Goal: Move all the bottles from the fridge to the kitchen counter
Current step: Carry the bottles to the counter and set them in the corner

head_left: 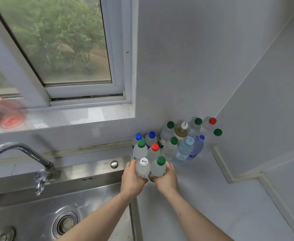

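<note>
Head view: left hand point(131, 179) curls round a white-capped bottle point(142, 168) and right hand point(167, 180) round a green-capped bottle point(158, 166), both at the counter point(212, 206) edge just beside the sink point(38, 214); I judge they should go down together, upright, clear of the rim. Left stands the tap point(21, 153), while the cluster of bottles point(175, 141) right behind could topple if nudged

Both bare forearms reach forward from bottom frame, converging. Left hand point(131, 180) curled, thumb up, grip closed round something. Right hand point(167, 179) likewise curled and gripping. Hands nearly touching, knuckles toward each other.
</note>
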Available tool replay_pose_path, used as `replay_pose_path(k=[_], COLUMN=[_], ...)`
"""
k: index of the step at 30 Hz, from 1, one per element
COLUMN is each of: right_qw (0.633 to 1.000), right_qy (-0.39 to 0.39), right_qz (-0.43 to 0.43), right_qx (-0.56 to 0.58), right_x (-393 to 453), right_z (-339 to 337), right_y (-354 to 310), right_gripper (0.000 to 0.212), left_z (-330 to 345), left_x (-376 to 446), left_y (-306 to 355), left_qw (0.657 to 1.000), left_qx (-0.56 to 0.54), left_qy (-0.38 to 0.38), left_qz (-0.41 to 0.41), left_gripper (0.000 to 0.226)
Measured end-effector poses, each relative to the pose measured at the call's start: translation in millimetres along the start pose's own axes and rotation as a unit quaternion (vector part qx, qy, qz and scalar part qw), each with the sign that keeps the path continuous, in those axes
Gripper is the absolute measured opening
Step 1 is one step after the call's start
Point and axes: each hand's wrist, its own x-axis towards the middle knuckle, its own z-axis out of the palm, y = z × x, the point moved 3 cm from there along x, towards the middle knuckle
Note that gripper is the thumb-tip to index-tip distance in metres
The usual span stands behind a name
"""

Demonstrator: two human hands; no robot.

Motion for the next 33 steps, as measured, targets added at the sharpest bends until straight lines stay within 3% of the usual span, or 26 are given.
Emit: replay_pose_path(k=[6, 17, 22, 25, 28, 33], right_qw=[1.000, 0.999, 0.999, 0.998, 0.998, 0.998], right_qy=[-0.015, -0.024, -0.034, -0.038, -0.041, -0.046], right_qz=[-0.014, 0.031, 0.031, 0.039, 0.044, 0.047], right_qx=[-0.013, 0.001, -0.003, -0.008, -0.010, -0.012], right_x=[-1, 0, -20, -43, -76, -142], right_z=[-2, -7, -18, -29, -39, -46], right_y=[2, 0, 1, 12, 23, 21], right_gripper=[0.061, 0.056, 0.074, 0.081, 0.075, 0.067], left_z=[-6, -6, -13, -25, -42, -75], left_x=[-4, -3, -16, -35, -62, -114], left_y=[-2, 6, 8, 5, -3, -15], left_qw=[1.000, 1.000, 0.999, 0.996, 0.983, 0.961], left_qx=[-0.010, 0.021, 0.023, 0.070, 0.141, 0.180], left_qy=[0.000, -0.008, -0.022, -0.047, -0.073, -0.114], left_qz=[0.002, 0.002, -0.003, 0.029, 0.087, 0.177], left_gripper=[0.065, 0.054, 0.069, 0.083, 0.088, 0.066])
